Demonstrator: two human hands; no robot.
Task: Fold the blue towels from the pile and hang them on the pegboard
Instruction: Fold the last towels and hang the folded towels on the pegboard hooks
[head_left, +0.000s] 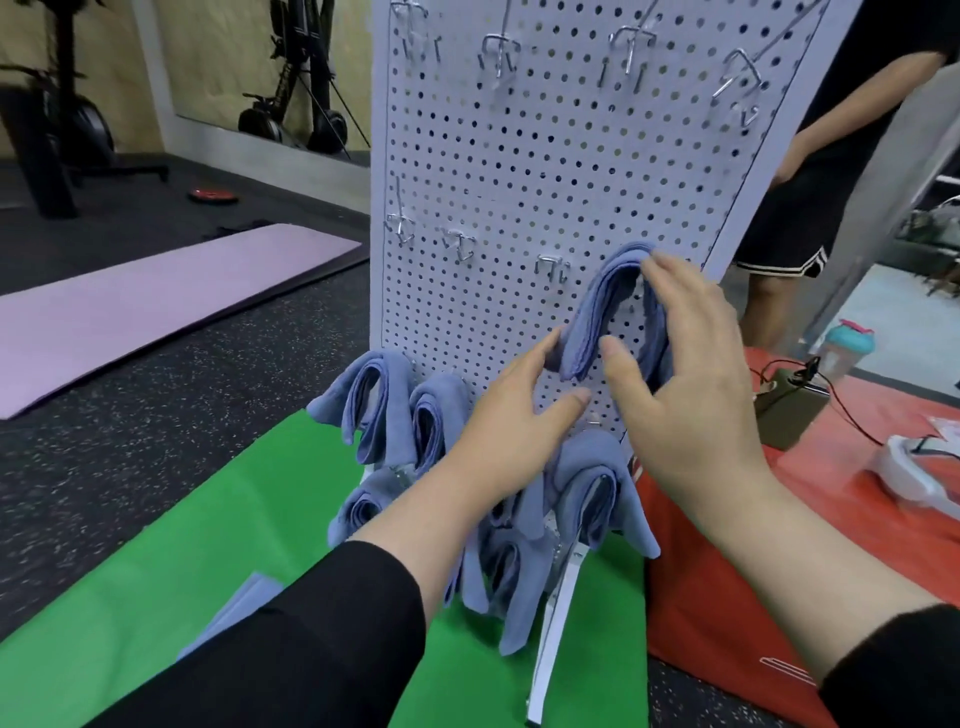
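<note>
Head view: a folded blue towel (610, 306) is draped over a hook on the white pegboard (519, 156), its two ends hanging down on either side. The left hand (514, 410) is held with fingers extended and relaxed, the fingertips touching the towel's left end. The right hand (691, 374) is cupped round the right end, fingers lightly curled on the cloth. A slip off the hook is judged possible if one end is tugged lower than the other. The towel appears soft, thick and layered, its edges roughly aligned. Other hung towels (384, 405) are seen on lower hooks, and a remaining towel (234, 608) lies on the green cloth (156, 571).
</note>
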